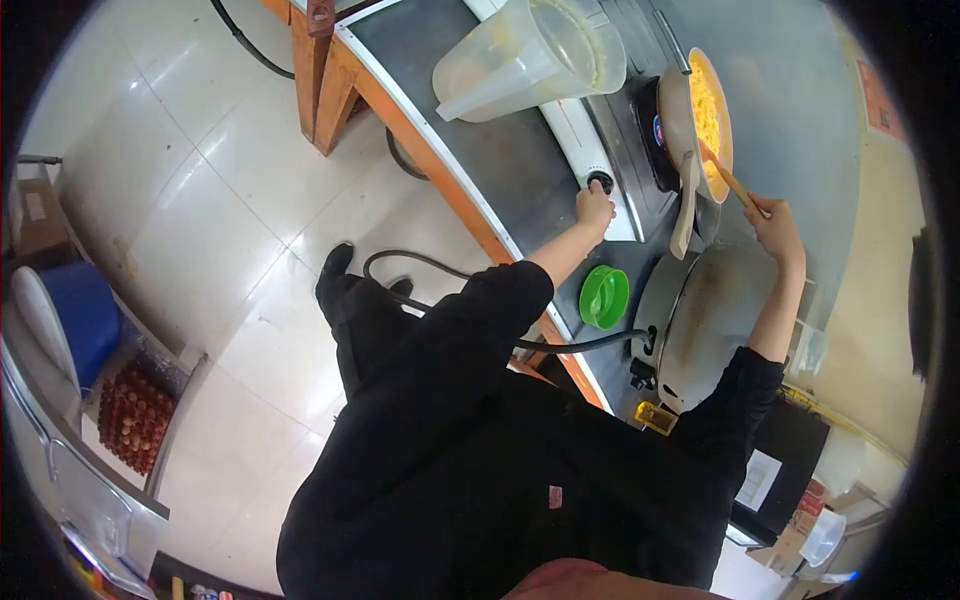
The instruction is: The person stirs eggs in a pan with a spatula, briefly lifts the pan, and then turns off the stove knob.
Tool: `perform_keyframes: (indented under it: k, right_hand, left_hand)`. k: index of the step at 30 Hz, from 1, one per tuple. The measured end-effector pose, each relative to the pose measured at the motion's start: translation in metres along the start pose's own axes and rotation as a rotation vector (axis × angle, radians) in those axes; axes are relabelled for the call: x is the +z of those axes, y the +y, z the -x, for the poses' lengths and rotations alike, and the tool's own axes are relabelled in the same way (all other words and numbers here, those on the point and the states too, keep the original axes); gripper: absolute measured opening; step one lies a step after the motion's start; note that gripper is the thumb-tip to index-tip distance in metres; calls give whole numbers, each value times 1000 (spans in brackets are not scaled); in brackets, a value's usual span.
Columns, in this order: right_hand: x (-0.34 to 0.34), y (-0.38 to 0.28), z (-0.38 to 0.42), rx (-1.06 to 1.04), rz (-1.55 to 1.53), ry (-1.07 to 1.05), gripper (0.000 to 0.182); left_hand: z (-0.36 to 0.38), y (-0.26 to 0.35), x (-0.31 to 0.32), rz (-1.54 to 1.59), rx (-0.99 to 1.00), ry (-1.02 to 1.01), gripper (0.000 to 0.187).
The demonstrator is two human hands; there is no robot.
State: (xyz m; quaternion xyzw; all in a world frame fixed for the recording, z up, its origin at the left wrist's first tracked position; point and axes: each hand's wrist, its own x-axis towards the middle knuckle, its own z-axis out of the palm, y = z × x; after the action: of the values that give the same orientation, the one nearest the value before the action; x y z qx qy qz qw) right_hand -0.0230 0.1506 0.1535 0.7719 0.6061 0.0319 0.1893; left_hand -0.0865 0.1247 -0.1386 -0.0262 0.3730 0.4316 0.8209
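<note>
My left hand (pixel 595 207) is closed around the black control knob (pixel 600 181) on the white front panel of a stove (pixel 575 135). My right hand (pixel 778 230) grips the wooden handle of a spatula (pixel 738 187). The spatula's far end dips into yellow scrambled egg (pixel 706 112), which fills much of a light-coloured pan (pixel 678 112) on the stove. The pan's beige handle (pixel 685 210) points back toward my body, between my two hands, and neither hand touches it.
A large translucent pitcher (pixel 525 65) stands left of the pan. Near my left forearm sits a green bowl (pixel 605 297); beside it is a large grey metal vessel (pixel 715 315). A black hose (pixel 590 345) crosses the table edge. Stacked eggs (pixel 137 418) lie at far left.
</note>
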Motion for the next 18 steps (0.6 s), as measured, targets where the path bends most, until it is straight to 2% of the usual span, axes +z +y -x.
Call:
perform_keyframes:
  k: [7,10,11,13,16,18]
  right_hand:
    - [2,-3,2,-29,-39,-3,31]
    - [-5,8,9,-19,-58,27,30]
    - [-10,12,12,-9,-74,48,30]
    - [-19,15,29,-3,-65,67,32]
    - [-19,9,47,-72,-29,113,33]
    - [-11,5,42,-97,1,163,31]
  left_hand:
    - [-6,0,-3,-28,-37,-32,44]
    - [22,13,4,-5,-236,-66,48]
    - [36,19,9,-94,-219,-232,56]
    - [63,37,29,-128,-275,-416,58]
    - [100,66,57,-188,-200,-655,52]
    - [99,61,71,-193,-222,-640,42]
